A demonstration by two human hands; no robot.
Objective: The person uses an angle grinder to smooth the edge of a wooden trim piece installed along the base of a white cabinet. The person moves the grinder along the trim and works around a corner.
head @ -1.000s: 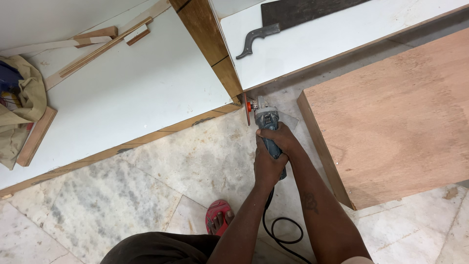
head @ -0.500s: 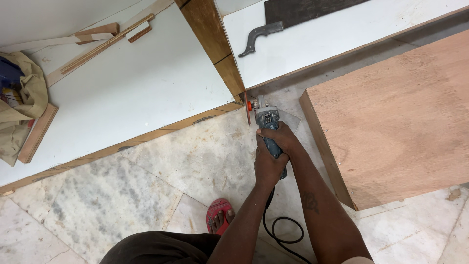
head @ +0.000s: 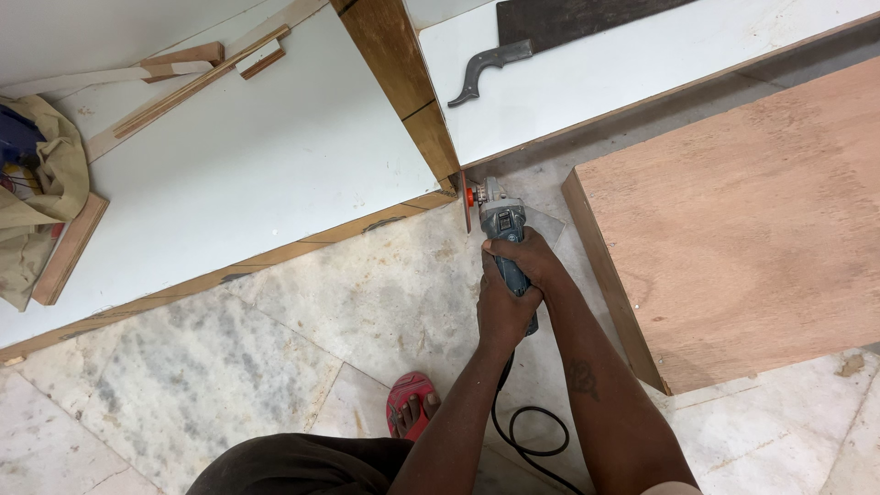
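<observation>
I see both hands wrapped around the angle grinder (head: 502, 240), left hand (head: 502, 312) behind right hand (head: 530, 261) for steadiness; its disc meets the cabinet's wooden corner (head: 449, 179) (handsaw (head: 550, 32) lies above).

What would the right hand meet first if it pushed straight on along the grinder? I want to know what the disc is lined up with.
Most likely the wooden edge between the white boards: the right hand points the grinder there, though depth is unclear.

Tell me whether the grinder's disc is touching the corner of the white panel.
Cannot tell. In the head view the grinder disc sits right at the white panel corner, but no gap or contact shows plainly.
</observation>
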